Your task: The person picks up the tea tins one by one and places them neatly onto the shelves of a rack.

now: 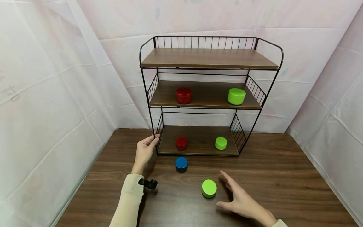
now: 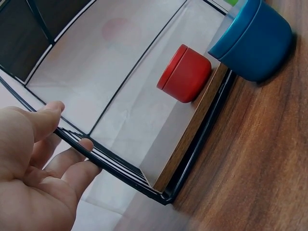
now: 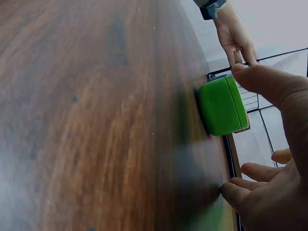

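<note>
My left hand grips the lower left upright of a three-tier shelf rack with black wire sides and brown boards. In the left wrist view, the thumb and fingers lie on either side of the dark wire frame. A round lime-green tin stands on the table in front of the rack. Just right of it, my right hand is spread, with thumb and fingers apart and nothing held. Nearer the rack stands a round blue tin, apart from both hands.
A larger red tin and a larger green tin sit on the middle shelf. The bottom shelf bears a small red tin and a small green tin. White cloth hangs around the wooden table.
</note>
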